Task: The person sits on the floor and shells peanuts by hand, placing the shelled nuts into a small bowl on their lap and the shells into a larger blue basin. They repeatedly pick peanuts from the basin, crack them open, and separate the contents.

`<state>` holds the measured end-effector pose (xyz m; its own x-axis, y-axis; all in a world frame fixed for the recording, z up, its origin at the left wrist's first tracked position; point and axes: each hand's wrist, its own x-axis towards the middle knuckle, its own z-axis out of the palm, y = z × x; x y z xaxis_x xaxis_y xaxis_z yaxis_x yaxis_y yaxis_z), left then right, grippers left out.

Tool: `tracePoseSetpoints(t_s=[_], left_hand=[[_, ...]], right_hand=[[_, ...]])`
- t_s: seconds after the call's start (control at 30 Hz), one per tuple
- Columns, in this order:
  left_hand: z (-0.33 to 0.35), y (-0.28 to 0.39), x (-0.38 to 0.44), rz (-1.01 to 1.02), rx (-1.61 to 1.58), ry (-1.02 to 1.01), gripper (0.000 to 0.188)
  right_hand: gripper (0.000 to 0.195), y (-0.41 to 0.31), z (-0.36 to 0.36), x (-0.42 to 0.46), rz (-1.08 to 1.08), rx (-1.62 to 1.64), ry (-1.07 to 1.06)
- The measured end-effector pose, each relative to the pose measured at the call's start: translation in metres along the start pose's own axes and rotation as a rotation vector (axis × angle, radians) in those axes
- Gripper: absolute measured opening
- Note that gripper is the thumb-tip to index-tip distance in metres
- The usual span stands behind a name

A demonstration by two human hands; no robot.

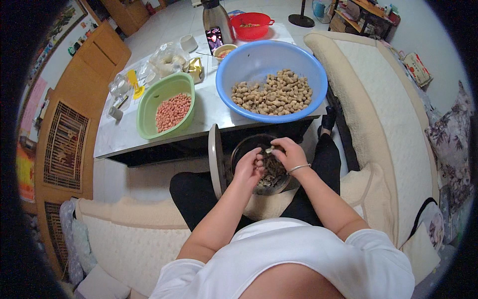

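Both hands are over an open bin between my knees, and dark shell scraps lie inside it. My right hand, with a bangle at the wrist, pinches a pale piece of peanut shell. Close beside it, my left hand has curled fingers; whether anything is inside them is hidden. Beyond the bin, a blue basin holds many unshelled peanuts. To its left, a green basin contains shelled reddish peanut kernels.
The bin's lid stands upright at its left. On the marble-topped table are a metal flask, a propped phone, a small bowl, plastic bags and a red colander. A padded sofa runs along the right.
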<state>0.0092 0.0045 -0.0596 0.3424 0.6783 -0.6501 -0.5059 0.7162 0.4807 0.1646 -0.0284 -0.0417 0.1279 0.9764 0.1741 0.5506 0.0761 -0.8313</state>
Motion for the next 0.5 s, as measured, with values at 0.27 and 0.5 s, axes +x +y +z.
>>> tracePoseSetpoints(t_s=[0.27, 0.5], left_hand=[[-0.004, 0.008, -0.013, -0.046, -0.071, -0.003, 0.040], [0.004, -0.003, -0.011, -0.074, -0.084, -0.086, 0.031]], right_hand=[[0.019, -0.047, -0.074, 0.082, -0.140, -0.226, -0.072], [0.021, 0.021, -0.093, 0.237, -0.010, -0.762, -0.177]])
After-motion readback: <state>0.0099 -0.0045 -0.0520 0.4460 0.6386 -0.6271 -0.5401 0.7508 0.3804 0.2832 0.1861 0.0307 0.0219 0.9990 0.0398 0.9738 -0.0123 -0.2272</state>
